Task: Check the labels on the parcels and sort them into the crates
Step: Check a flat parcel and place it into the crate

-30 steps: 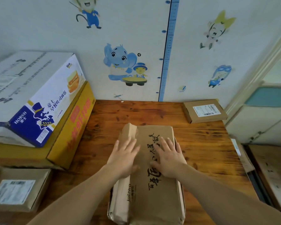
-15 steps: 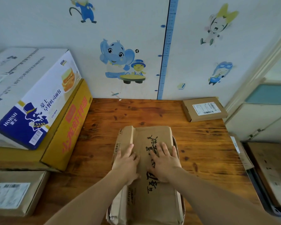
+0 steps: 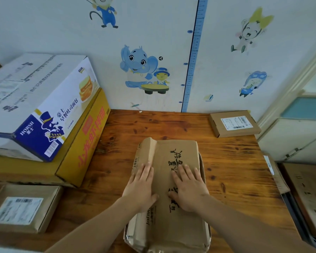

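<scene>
- The left hand [image 3: 140, 187] and right hand [image 3: 189, 189] lie palm-down, side by side, on top of a big brown parcel [image 3: 179, 216]. The fingers are straight and a little spread, so there is no real grip on either side: they press on the cardboard and clasp nothing.
- That parcel lies flat in the middle of the wooden counter [image 3: 226, 161], its near end at the front edge. The face turned up carries black brush lettering and a folded flap along the left, but no shipping label that I can see.
- My guess is that the label is underneath or on a side, so this parcel is unchecked and needs turning over.
- A small parcel [image 3: 233, 123] sits at the back right corner, label up, well apart from the hands. Another labelled parcel [image 3: 24, 207] lies low on the left; I can't tell what it rests on.
- A dark crate [image 3: 297, 227] off the right edge holds flat cardboard, so some sorting looks done. At least these three parcels appear to be left.
- There is bare wood either side of the brown parcel for flipping it.
- The left is hemmed in by a white and blue carton [image 3: 35, 103] stacked on a yellow carton [image 3: 86, 143], and the wall closes the back. The right edge, towards the crate, looks the clearer way out.
</scene>
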`<action>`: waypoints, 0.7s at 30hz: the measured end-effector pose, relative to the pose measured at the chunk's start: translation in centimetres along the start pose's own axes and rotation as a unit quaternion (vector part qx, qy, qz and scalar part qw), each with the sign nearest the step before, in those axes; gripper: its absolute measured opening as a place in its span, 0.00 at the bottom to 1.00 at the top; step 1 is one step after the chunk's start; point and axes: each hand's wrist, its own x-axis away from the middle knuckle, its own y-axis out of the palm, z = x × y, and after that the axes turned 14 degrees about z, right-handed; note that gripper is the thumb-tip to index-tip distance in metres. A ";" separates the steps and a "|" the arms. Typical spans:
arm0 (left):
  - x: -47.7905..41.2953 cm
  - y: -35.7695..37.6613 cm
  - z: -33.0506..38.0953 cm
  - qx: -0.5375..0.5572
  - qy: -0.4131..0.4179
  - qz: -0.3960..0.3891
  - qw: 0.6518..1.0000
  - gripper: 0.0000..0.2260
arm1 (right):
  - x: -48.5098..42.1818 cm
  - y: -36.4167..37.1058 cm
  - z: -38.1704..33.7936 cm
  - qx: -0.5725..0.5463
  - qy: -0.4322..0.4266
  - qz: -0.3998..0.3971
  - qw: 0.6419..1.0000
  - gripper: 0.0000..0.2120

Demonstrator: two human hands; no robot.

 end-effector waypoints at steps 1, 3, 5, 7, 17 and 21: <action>-0.1 0.2 0.1 0.003 0.000 -0.002 1.000 0.41 | -0.1 0.0 0.0 0.004 -0.001 -0.005 1.000 0.36; -0.3 0.6 0.4 0.002 -0.003 -0.002 1.000 0.39 | -0.4 0.3 0.0 0.013 0.000 -0.012 1.000 0.36; -0.5 0.9 0.6 -0.010 -0.005 -0.008 1.000 0.39 | -0.6 0.5 -0.2 0.025 -0.001 -0.016 1.000 0.35; -0.6 1.2 0.8 -0.019 -0.007 -0.016 1.000 0.39 | -0.6 0.6 -0.3 0.037 -0.003 -0.020 0.999 0.35; 2.5 -0.8 0.4 0.027 -0.012 -0.013 0.999 0.37 | 2.1 0.4 -0.2 0.006 -0.033 0.036 0.999 0.39; 5.4 -0.5 0.6 0.029 -0.016 -0.024 0.999 0.39 | 4.6 1.2 -1.1 -0.020 -0.034 0.016 0.999 0.53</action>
